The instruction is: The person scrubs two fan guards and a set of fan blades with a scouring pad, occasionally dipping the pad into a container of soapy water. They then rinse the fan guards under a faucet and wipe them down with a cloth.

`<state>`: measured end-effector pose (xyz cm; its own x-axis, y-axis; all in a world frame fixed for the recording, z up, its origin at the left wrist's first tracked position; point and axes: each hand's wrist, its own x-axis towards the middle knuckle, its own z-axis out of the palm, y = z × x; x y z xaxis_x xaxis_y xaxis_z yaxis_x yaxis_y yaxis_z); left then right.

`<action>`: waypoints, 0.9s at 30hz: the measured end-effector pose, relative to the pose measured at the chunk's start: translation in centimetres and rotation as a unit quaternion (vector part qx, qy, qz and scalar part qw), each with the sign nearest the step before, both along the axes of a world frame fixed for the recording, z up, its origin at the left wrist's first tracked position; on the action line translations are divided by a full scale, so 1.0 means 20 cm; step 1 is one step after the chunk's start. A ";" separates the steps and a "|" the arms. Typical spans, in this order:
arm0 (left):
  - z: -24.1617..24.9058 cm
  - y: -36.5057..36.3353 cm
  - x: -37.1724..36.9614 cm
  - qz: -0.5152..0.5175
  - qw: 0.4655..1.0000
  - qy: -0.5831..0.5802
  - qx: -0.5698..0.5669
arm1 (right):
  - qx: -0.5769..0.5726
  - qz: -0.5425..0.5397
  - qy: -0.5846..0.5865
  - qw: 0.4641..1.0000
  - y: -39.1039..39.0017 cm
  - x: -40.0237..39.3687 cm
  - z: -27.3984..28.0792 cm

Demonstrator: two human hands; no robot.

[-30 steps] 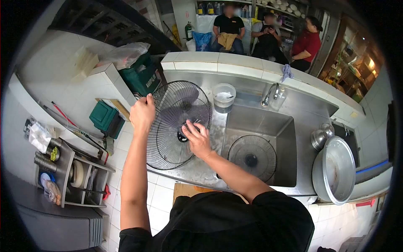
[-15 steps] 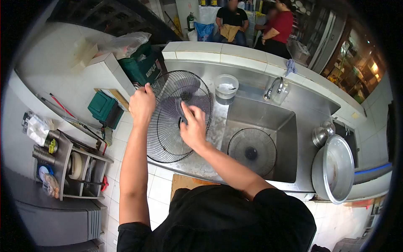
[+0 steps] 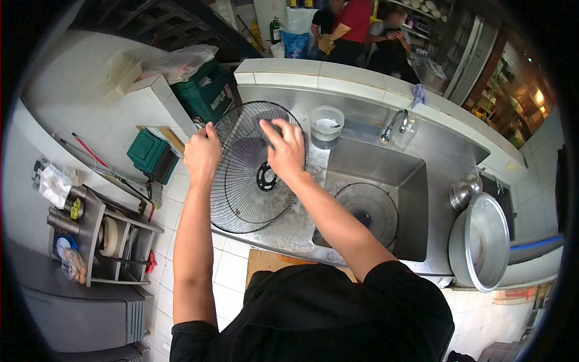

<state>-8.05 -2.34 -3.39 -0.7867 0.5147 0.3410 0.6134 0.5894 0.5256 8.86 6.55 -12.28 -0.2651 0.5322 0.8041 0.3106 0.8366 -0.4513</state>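
My left hand (image 3: 202, 151) is closed on the left rim of a round wire fan guard (image 3: 244, 208), tilted up on the steel counter. Through the wires I see dark purplish fan blades (image 3: 244, 151) and a black ring (image 3: 266, 177) at the hub. Over the guard's upper right part, my right hand (image 3: 285, 148) holds a small dark grey scrubber (image 3: 264, 124), partly hidden by the fingers. Another round fan guard (image 3: 380, 211) lies in the steel sink (image 3: 413, 199), partly behind my right forearm.
A clear tub of liquid (image 3: 327, 128) stands by the sink's corner, near the faucet (image 3: 395, 127). A large metal basin (image 3: 482, 241) leans at the counter's right end. Beyond the tiled ledge (image 3: 350, 84) are several people. Green crates (image 3: 202, 96) stand at left.
My right hand has moved up and right across the guard with the scrubber, uncovering the hub ring. My left hand keeps its grip. The people in the background have shifted.
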 end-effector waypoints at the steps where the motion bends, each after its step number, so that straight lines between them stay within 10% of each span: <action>1: 0.00 -0.01 0.01 -0.011 1.000 -0.004 0.003 | 0.008 -0.004 0.034 0.999 0.01 -0.05 -0.09; 5: -0.05 -0.05 -0.07 0.000 1.000 0.009 0.004 | -0.001 0.065 -0.056 0.996 -0.04 0.05 -0.50; 21: -0.03 -0.07 0.03 -0.033 0.999 -0.016 0.033 | -0.043 0.029 0.072 0.996 0.09 0.10 -0.02; 27: -0.06 -0.08 -0.02 -0.029 0.999 -0.015 0.028 | -0.046 0.101 -0.043 0.993 -0.02 0.16 -0.33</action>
